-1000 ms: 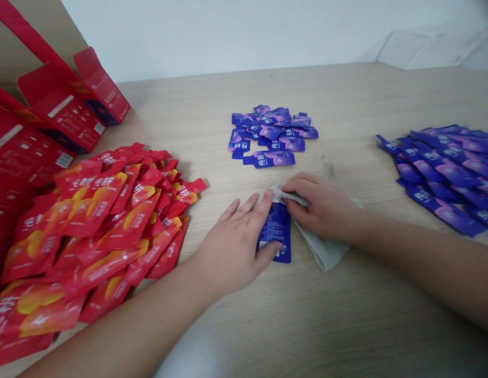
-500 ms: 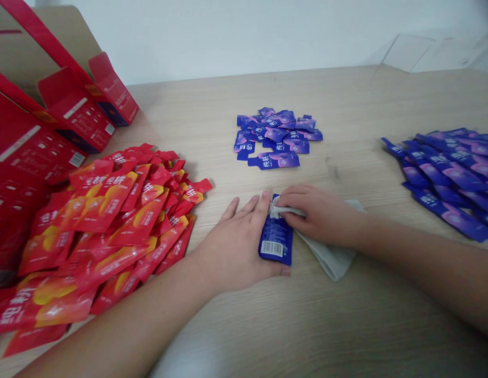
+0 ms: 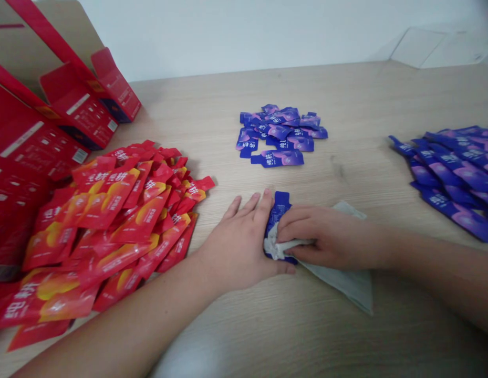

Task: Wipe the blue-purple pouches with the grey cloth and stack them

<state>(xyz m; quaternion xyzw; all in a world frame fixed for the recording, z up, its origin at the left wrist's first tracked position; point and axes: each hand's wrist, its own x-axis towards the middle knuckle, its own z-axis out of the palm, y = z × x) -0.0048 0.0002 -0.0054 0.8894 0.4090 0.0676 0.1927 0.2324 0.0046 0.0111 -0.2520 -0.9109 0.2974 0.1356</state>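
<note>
A blue sachet [image 3: 280, 206] with a narrow neck lies on the table, back side up, its neck pointing away from me. My left hand [image 3: 239, 244] rests flat along its left edge, fingers spread and thumb below its bottom end. A pale cloth [image 3: 342, 281] is pinched in my right hand [image 3: 326, 233]. The bunched part of the cloth presses on the lower half of the sachet and hides its barcode area. The rest of the cloth trails to the right under my right hand.
Red sachets [image 3: 121, 220] form a big heap on the left, beside red cardboard boxes [image 3: 76, 105]. A small pile of blue sachets [image 3: 281, 131] lies beyond my hands, and another blue pile [image 3: 456, 173] is at the right. A white wall closes off the table's [image 3: 188, 115] back edge.
My right hand has slid the cloth down the sachet from its neck end towards its bottom end. The neck and upper print now show. My left hand stays in place beside it.
</note>
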